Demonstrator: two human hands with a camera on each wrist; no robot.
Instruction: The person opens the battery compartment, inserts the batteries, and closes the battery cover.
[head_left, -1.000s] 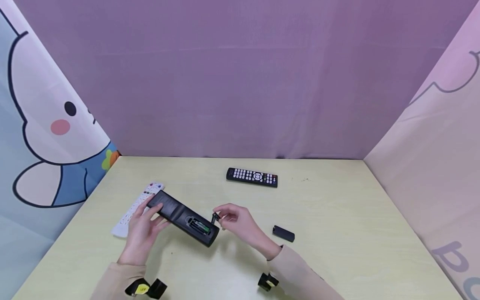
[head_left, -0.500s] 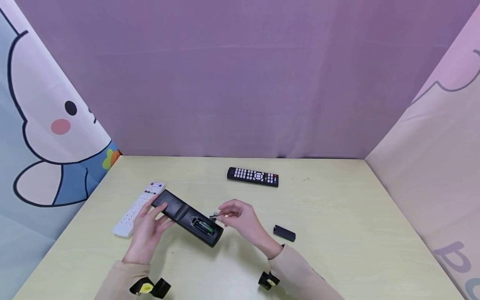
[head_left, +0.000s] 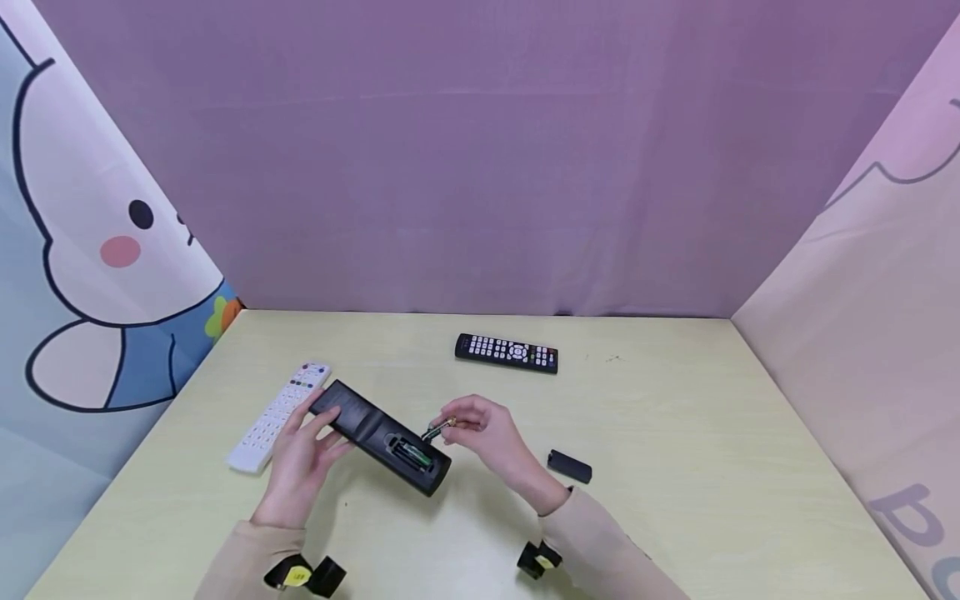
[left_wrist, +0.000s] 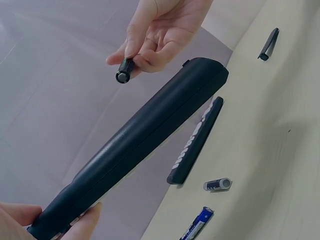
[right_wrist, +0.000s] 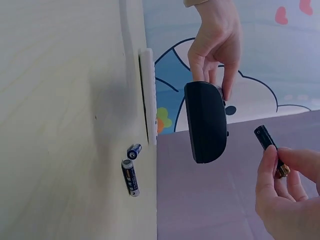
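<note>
My left hand [head_left: 296, 475] grips the far-left end of a black remote control [head_left: 352, 417], its back turned up and raised over the table. In its uncovered compartment lies one green battery [head_left: 415, 454]. Between thumb and fingers, my right hand [head_left: 491, 437] pinches a second, dark battery [right_wrist: 264, 137], held slanted just beside the compartment. A gap shows between this battery and the remote in both wrist views. The black battery cover [head_left: 570, 467] lies on the table to the right of the remote.
A white remote [head_left: 262, 433] lies by my left hand, partly covered by it. Farther back is a black remote with white buttons [head_left: 506, 353]. Two blue batteries, one short-looking [left_wrist: 217, 184] and one longer [left_wrist: 199, 223], lie on the table, hidden in the head view.
The battery in my right fingers has turned from nearly upright to slanting, one end toward the compartment. My left hand and the remote have shifted slightly right.
</note>
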